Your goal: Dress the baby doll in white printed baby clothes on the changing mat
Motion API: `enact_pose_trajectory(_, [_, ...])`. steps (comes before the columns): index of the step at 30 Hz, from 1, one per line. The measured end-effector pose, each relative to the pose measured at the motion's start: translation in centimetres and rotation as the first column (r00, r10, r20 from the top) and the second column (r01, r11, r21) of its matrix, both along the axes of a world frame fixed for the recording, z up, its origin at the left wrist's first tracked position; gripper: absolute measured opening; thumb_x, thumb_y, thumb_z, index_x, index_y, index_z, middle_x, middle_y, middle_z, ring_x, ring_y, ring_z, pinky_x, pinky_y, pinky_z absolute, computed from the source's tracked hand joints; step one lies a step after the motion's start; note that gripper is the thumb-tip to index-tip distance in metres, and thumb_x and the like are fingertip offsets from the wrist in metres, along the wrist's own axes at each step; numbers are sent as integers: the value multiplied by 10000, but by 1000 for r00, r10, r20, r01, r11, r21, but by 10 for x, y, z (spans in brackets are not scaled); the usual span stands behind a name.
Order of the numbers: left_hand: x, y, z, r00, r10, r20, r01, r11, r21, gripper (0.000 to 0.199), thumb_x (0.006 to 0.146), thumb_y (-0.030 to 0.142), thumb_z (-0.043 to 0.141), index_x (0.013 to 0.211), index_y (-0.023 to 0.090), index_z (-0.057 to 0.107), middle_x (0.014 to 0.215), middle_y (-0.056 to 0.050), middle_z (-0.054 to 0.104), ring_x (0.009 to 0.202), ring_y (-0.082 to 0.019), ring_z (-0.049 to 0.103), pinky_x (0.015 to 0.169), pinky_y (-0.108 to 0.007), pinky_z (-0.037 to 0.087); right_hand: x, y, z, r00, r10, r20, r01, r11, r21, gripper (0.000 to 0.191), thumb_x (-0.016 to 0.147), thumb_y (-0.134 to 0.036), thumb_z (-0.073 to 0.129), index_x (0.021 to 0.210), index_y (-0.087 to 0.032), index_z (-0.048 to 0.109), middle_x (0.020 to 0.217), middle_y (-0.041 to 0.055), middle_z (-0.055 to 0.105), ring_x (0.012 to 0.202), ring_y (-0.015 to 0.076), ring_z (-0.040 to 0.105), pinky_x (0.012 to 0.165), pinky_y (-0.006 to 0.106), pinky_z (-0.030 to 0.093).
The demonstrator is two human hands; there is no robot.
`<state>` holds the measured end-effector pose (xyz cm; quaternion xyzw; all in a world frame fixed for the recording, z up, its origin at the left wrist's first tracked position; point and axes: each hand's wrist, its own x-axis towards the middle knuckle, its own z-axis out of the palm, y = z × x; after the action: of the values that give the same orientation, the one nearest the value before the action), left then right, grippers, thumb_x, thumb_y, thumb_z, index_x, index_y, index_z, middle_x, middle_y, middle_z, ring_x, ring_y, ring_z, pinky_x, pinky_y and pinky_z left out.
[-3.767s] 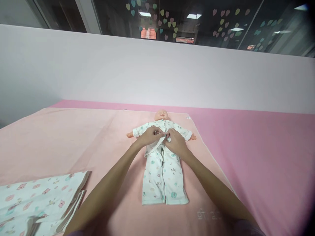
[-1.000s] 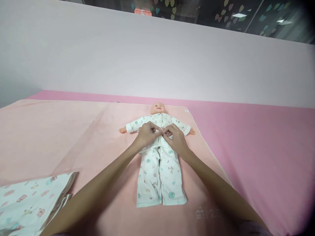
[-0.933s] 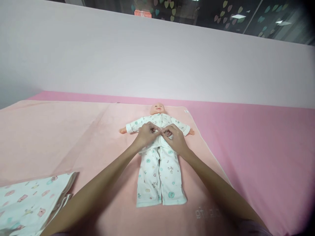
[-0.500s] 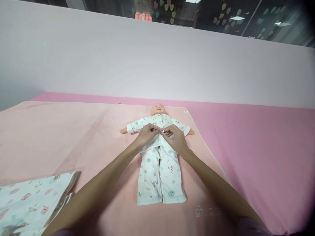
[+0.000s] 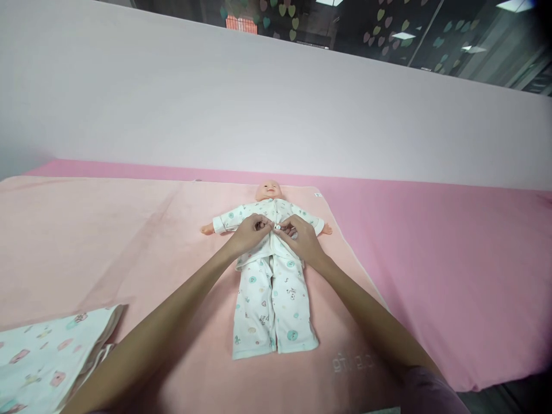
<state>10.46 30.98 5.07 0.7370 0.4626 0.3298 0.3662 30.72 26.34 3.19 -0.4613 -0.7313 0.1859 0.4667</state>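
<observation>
A baby doll (image 5: pixel 268 190) lies on its back, arms spread, dressed in a white printed top (image 5: pixel 262 250) and matching trousers (image 5: pixel 254 307). Over the middle of its chest, my left hand (image 5: pixel 250 234) pinches one side of the top's front opening. My right hand (image 5: pixel 302 237) pinches the other side, with a small round white button (image 5: pixel 278 227) showing by its fingertips. The two hands nearly meet. Whether the button is through its hole cannot be made out. The trouser legs lie flat and spread slightly apart.
Under the doll is a peach blanket (image 5: pixel 142 230) on a pink padded surface (image 5: pixel 422 259). A folded printed cloth (image 5: pixel 52 351) lies at the lower left. Behind rises a white wall panel (image 5: pixel 259 103), with dark glass bearing heart stickers above it.
The view has shifted slightly, so everything sits a little further left. Both hands stay at the top's front, and the white button shows more plainly between them.
</observation>
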Motion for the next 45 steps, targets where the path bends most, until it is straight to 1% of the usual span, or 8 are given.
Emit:
enact_pose_trajectory(7, [1,-3,6,998,-20,-67,24,998,51,295,905,474,649,906,197,751,944,-51,648,799,-183,567,751,-322,437,4,-38,44,905,64,420,-27,995,-94,325,908,-351,781,1127,-251,564,1132,47,642,921,210,633,740,338,507])
enact_pose_trajectory(14, [0,-2,7,999,-34,-27,35,999,31,281,908,448,624,920,191,738,999,-60,666,865,-196,601,803,-330,469,-21,-43,32,698,-1,716,-72,995,72,164,935,-93,637,954,-231,551,977,65,673,903,243,608,731,374,461])
enact_pose_trajectory(18, [0,0,4,999,-20,-32,20,1000,21,214,876,393,633,886,194,714,958,-42,637,826,-183,581,770,-319,455,-25,-41,34,662,13,749,-132,986,100,160,938,-74,586,901,-227,560,918,57,687,830,223,606,684,361,418])
enact_pose_trajectory(25, [-4,-2,4,994,16,-105,-5,994,105,267,829,351,680,1053,219,616,883,5,620,793,-177,586,718,-300,438,-7,-43,50,815,172,553,-171,984,-55,80,957,-197,669,904,-232,620,866,17,695,774,184,628,666,309,409])
enact_pose_trajectory(30, [-4,18,15,997,21,-73,-15,996,89,333,859,444,680,1102,217,650,921,-20,674,783,-183,617,707,-302,454,12,6,54,953,106,285,-69,988,-137,119,984,-302,614,1066,-245,679,1048,28,719,848,174,650,744,314,511])
enact_pose_trajectory(36, [2,49,21,1000,5,2,-4,993,-116,285,778,425,738,900,170,773,709,4,611,636,-137,514,592,-270,371,19,63,29,995,30,94,-4,965,-263,168,884,-333,711,1007,-219,719,982,22,740,812,157,655,750,302,543])
enact_pose_trajectory(41, [3,49,23,1000,-13,1,13,988,-155,288,711,434,796,821,169,775,645,23,526,573,-109,426,544,-270,291,22,67,16,999,3,-34,-14,947,-320,252,862,-398,759,1046,-226,761,934,9,732,762,145,645,699,281,546])
enact_pose_trajectory(45, [1,50,22,998,-59,23,62,984,-168,337,749,475,781,646,187,639,587,31,408,540,-98,342,531,-275,230,23,66,14,995,22,-95,-49,954,-296,299,831,-442,796,1052,-242,810,989,20,758,766,145,640,716,287,548])
